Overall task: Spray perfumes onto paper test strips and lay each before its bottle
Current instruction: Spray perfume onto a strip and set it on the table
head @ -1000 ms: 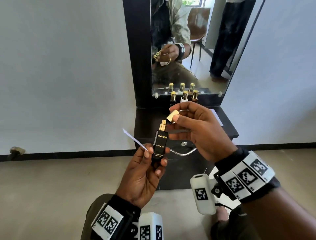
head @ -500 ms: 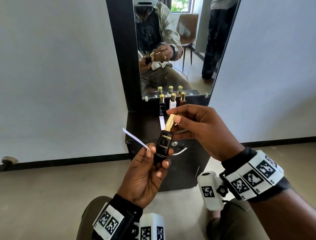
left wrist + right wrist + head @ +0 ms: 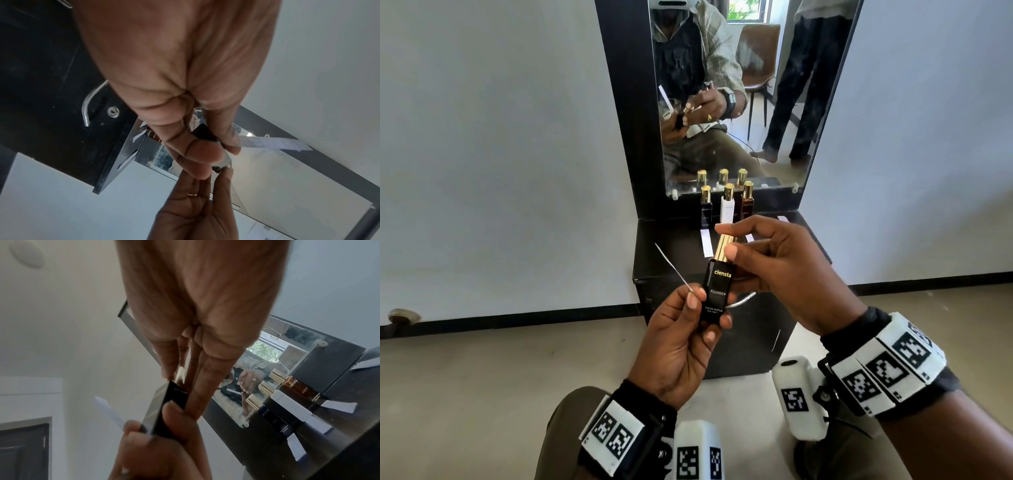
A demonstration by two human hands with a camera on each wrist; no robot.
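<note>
My left hand (image 3: 698, 308) grips a black perfume bottle (image 3: 717, 294) marked "clensta FOUNDER", held upright in front of the cabinet. The same hand pinches a white paper strip (image 3: 673, 263) against the bottle; the strip points up and to the left. My right hand (image 3: 729, 245) pinches the gold cap (image 3: 723, 248), which sits on top of the bottle. In the right wrist view my fingertips hold the cap (image 3: 180, 374) above the black bottle (image 3: 168, 402), and the strip (image 3: 107, 408) sticks out to the left. The left wrist view shows the strip (image 3: 273, 143) beyond my fingers.
A dark bottle (image 3: 706, 209), a white bottle (image 3: 727, 210) and a brown bottle (image 3: 745, 205) stand in a row on the black cabinet top (image 3: 671, 253) below a mirror (image 3: 739, 102). White strips (image 3: 706, 245) lie before them. A metal handle (image 3: 744, 299) sits on the cabinet front.
A second ago my right hand held the gold cap off the bottle, with the spray nozzle bare. The cap now sits on the bottle, and my right hand still pinches it.
</note>
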